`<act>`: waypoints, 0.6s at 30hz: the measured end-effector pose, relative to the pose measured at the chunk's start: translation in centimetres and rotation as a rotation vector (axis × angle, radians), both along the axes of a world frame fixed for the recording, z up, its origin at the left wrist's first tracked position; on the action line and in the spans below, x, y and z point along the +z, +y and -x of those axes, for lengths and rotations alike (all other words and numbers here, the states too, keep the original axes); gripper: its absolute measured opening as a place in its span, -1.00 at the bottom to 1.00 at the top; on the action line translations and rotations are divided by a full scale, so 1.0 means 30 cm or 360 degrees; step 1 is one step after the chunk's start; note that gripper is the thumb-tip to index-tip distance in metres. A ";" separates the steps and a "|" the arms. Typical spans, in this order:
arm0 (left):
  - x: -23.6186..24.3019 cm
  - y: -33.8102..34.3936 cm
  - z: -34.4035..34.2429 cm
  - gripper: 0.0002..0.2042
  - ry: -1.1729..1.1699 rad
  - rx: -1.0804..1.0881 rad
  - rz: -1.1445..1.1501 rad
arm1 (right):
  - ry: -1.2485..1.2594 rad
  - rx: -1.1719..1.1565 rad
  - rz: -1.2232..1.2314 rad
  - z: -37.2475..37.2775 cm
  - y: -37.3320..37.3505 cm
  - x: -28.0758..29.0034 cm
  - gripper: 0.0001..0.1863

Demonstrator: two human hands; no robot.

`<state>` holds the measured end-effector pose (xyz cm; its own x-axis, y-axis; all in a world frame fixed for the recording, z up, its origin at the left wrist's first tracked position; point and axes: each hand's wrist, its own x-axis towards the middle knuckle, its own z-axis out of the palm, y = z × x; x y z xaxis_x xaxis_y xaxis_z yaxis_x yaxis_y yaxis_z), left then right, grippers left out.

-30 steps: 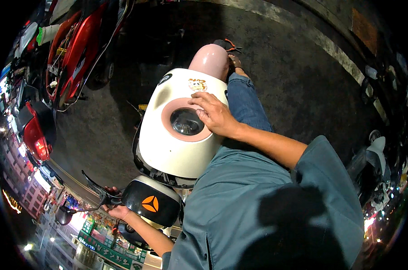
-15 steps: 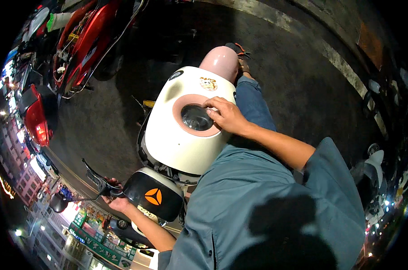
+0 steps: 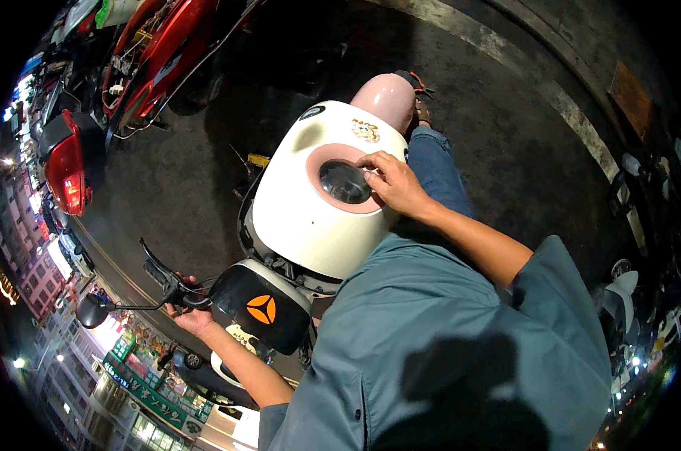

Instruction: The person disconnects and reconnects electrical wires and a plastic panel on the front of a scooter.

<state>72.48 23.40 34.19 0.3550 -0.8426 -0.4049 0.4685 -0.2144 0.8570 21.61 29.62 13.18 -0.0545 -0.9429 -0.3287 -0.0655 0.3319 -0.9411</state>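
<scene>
A scooter's white front panel fills the middle of the head view, with a pink ring around its round dark headlight. My right hand lies at the right side of that ring, fingers bent and close to the thumb over the edge of the lens. Anything small between those fingertips is hidden. At lower left, my left hand is wrapped around the handlebar grip beside the brake lever. Nearer my body is the black panel with an orange emblem.
A pink front fender sits beyond the white panel, near my jeans-clad leg. A round mirror sticks out at left. A red scooter and a red tail box stand at upper left; parked scooters line the right.
The whole view has shifted, so the scooter appears a little farther right and higher. My right hand stays at the headlight ring and my left at the handlebar grip.
</scene>
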 end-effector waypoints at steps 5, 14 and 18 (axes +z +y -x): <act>-0.018 -0.001 0.055 -0.45 -0.0231 0.0125 0.0022 | 0.0035 -0.0028 -0.0060 0.011 0.013 -0.005 -0.73; -0.029 0.008 -0.031 -0.45 0.0037 0.0071 0.0086 | -0.0019 -0.0092 -0.0191 0.012 0.054 -0.069 -0.74; -0.018 0.005 0.003 -0.42 0.0142 -0.0289 0.0085 | -0.0017 -0.0084 -0.0198 0.010 0.053 -0.083 -0.74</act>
<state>72.39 23.53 33.65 0.1600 -0.9106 -0.3812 0.5010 -0.2578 0.8262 21.30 31.21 10.70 -0.0987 -0.8906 -0.4439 -0.0349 0.4489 -0.8929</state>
